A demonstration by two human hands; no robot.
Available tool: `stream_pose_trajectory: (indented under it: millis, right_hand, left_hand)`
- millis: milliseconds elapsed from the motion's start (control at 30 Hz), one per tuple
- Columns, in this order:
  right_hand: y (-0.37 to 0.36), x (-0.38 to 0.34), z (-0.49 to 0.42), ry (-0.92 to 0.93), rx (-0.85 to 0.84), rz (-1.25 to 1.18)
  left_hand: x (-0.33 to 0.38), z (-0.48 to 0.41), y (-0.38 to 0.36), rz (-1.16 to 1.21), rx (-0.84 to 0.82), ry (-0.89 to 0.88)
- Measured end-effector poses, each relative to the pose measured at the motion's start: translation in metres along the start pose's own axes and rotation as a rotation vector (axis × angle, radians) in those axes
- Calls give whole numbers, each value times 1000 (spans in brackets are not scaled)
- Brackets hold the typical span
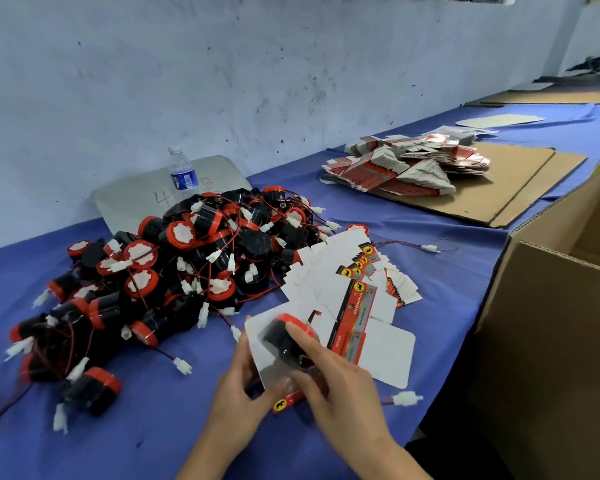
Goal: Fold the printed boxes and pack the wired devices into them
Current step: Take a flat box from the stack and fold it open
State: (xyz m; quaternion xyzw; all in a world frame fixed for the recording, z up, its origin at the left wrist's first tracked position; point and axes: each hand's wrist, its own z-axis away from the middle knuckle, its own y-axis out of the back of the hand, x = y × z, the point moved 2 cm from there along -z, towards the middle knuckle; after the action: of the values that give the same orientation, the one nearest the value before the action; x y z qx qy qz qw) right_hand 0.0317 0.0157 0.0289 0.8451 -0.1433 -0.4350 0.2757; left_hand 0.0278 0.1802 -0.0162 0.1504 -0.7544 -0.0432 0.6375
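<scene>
1. One wired device (289,341), black with a red cap, is held low and centre, just in front of the person, laid against the white inner face of a half-folded printed box (267,351); its long axis is tilted, red end up and away, black end towards the hands
2. The device is gripped by the right hand (329,386), index finger stretched along its side; this is the nearer hand, directly upon it
3. The box is pinched at its left edge by the left hand (238,393), fingers curled round the card
4. The device's white plug (406,398) lies on the blue cloth (153,427) to the right of the hands, so the lead is judged to trail rightwards and to need tucking in
5. Flat boxes (354,289) are fanned just beyond the hands; the heap of devices (174,258) lies to the left and beyond
6. An open carton (548,323) stands at the right
</scene>
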Motion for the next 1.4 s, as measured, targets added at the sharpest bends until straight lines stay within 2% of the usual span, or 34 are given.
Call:
stream_pose_trajectory:
  millis: [167, 300, 400, 533, 667, 800, 933, 1067, 1200, 1333, 1400]
  right_hand:
    - [20, 4, -17, 301, 7, 354]
    - [25, 21, -29, 397, -207, 385]
    - [21, 30, -28, 347, -358, 301]
    - [21, 30, -26, 262, -407, 182]
    - [25, 25, -36, 239, -431, 345]
    - [30, 21, -43, 132, -411, 514]
    - [31, 9, -46, 96, -341, 597]
    - [28, 2, -53, 113, -396, 670]
    - [27, 2, -65, 52, -461, 654]
    - [31, 8, -63, -59, -432, 470]
    - [29, 10, -58, -52, -462, 515]
  left_hand:
    - [0, -2, 0, 12, -33, 52]
    - [3, -2, 0, 54, -100, 66]
    - [4, -1, -2, 77, -108, 48]
    - [5, 0, -5, 20, -129, -11]
    - [3, -1, -4, 14, -113, -9]
    - [0, -1, -4, -12, -101, 0]
    - [1, -1, -5, -21, -92, 4]
    - [3, 0, -5, -18, -92, 5]
    - [2, 1, -5, -12, -94, 12]
    - [2, 0, -4, -11, -90, 14]
    - [1, 0, -5, -13, -102, 21]
